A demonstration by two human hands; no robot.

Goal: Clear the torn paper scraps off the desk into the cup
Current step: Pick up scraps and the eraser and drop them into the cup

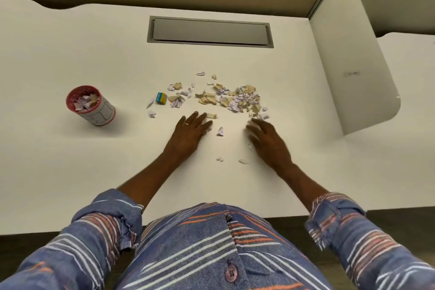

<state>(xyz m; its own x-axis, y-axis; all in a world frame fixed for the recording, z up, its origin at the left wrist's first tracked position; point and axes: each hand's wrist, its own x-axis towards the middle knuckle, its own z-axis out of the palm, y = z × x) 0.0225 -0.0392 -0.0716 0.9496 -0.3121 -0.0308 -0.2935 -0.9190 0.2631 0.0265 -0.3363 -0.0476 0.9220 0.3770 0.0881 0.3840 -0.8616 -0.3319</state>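
Torn paper scraps (231, 97), tan and pale lilac, lie scattered across the middle of the white desk (70, 172). A red-rimmed paper cup (90, 106) stands at the left with several scraps inside. My left hand (190, 133) lies flat on the desk, fingers straight, fingertips touching a tan scrap at the pile's near edge. My right hand (268, 141) rests on the desk at the pile's near right corner, fingers spread and blurred, with small scraps under and beside it. Loose scraps (243, 161) lie between my hands, nearer to me.
A small blue and yellow eraser-like block (161, 97) sits among the scraps left of the pile. A grey cable hatch (210, 32) is set into the desk at the back. A white divider panel (353, 54) stands at the right.
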